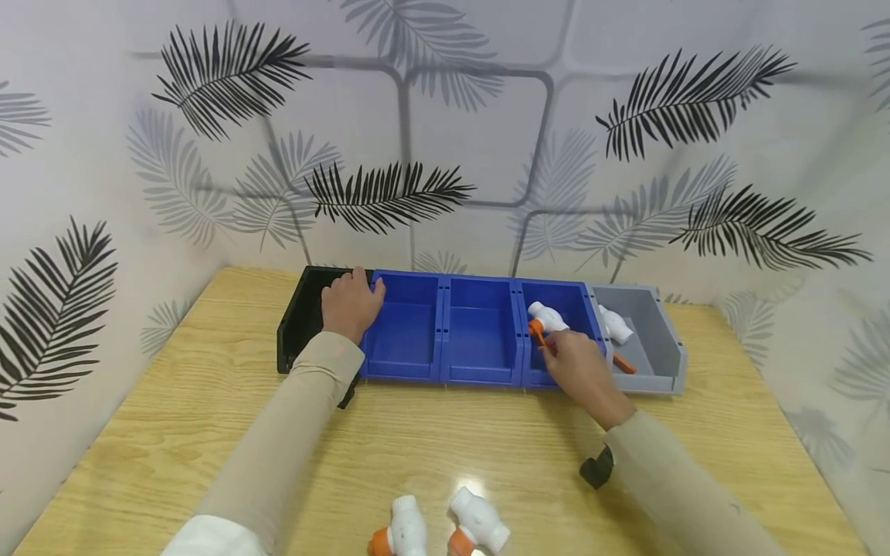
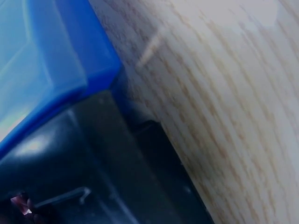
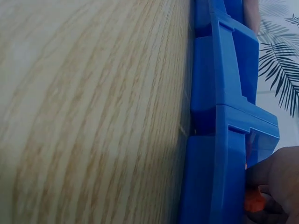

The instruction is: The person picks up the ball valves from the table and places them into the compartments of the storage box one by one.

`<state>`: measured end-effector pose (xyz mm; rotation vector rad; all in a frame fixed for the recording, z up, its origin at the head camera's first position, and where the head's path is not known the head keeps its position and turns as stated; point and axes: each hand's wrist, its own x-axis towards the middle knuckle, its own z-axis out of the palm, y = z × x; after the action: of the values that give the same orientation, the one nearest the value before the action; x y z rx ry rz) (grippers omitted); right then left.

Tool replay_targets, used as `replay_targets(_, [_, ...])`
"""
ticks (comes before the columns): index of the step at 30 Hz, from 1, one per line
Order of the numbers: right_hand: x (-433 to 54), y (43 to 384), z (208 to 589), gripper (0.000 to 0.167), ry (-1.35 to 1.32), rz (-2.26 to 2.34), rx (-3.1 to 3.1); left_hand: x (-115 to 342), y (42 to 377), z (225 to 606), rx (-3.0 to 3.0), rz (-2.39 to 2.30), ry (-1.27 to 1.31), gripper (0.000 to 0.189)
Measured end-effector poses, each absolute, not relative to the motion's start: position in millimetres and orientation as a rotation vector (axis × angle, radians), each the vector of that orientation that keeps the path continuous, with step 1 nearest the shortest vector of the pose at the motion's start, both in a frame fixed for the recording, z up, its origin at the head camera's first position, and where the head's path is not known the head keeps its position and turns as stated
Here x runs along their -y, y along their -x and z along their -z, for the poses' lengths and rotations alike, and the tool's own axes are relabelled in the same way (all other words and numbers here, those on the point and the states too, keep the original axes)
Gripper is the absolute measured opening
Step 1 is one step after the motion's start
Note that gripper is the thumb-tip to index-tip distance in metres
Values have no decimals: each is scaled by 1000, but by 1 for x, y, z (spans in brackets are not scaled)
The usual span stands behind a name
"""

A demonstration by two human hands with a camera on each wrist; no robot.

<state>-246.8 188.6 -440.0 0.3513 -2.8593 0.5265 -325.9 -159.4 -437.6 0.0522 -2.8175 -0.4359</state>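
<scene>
My right hand [image 1: 580,371] pinches the orange handle of a white plastic ball valve [image 1: 547,316] inside the rightmost blue bin [image 1: 566,292]. In the right wrist view, curled fingers [image 3: 285,179] show beside a bit of orange at that bin's wall. My left hand [image 1: 351,305] rests at the wall between the black bin [image 1: 295,320] and the leftmost blue bin [image 1: 403,340]; its fingertips are hidden. The left wrist view shows only the bin corners and the table, so whether that hand grips the wall is unclear.
The grey bin [image 1: 657,332] at the right end holds another white valve [image 1: 615,324] and an orange handle [image 1: 624,363]. Two white valves with orange parts, one left [image 1: 409,529] and one right [image 1: 480,521], lie at the table's [image 1: 445,440] front. A patterned wall stands behind.
</scene>
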Motion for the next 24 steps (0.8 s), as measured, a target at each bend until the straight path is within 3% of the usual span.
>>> replay_targets(24, [-189, 261, 451, 15, -362, -476, 2946, 161, 329, 440, 2830, 445, -56, 50])
